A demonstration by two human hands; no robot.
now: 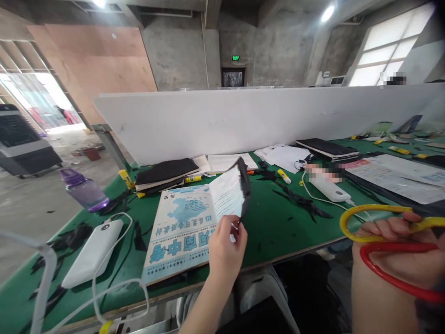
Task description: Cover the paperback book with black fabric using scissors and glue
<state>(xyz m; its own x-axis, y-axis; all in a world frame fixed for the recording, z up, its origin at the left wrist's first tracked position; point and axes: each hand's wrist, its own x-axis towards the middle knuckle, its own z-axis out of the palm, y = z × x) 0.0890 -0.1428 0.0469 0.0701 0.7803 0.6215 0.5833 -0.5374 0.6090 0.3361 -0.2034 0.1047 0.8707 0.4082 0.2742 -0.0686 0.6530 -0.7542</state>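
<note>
My left hand [227, 241] is closed at the lower edge of a raised flap [227, 195] of a printed book cover [182, 232], pinching it between thumb and fingers. Black material with a ragged inner edge [244, 185] runs along that flap's right side. The cover carries blue Chinese lettering and lies upside down to me on the green table. Off to the right, at the table's front edge, my right hand [385, 246] is closed around scissors with yellow and red handles [373, 264]. Their blades are out of view.
Black scraps [302, 202] and glue sticks [284, 176] lie about the green tabletop [267, 232]. White power banks with cables [95, 253] rest left and right. A purple bottle [85, 190] stands at left. Black-covered books [167, 174] sit before a white partition [222, 123].
</note>
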